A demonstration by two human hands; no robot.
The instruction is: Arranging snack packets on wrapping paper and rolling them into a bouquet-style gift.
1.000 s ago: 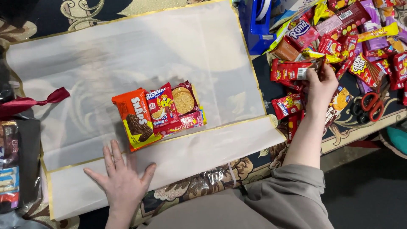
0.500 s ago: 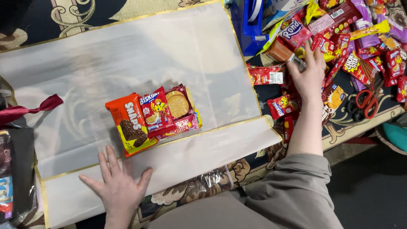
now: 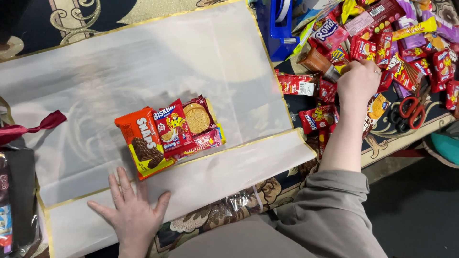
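Reaching into the heap of snack packets (image 3: 382, 43), the right hand (image 3: 357, 82) has its fingers curled down among the wrappers, well to the right of the translucent wrapping sheet (image 3: 143, 62). Whether it has actually pinched a packet, I cannot tell: the knuckles cover the fingertips. The left hand (image 3: 131, 215) lies flat, fingers spread, holding nothing, pressing the sheet's folded near edge just below the small cluster on it.

That cluster is what's done so far: an orange wafer packet (image 3: 142, 141), a red biscuit packet (image 3: 172, 126) and a round-biscuit pack (image 3: 198, 117), overlapping near the sheet's front middle. Most of the sheet is bare, and the heap looks barely touched, so by my reading it's early going.

Red-handled scissors (image 3: 412, 111) sit right of the right hand. A dark red ribbon (image 3: 33, 126) trails off the sheet's left edge; the heap runs out of frame.
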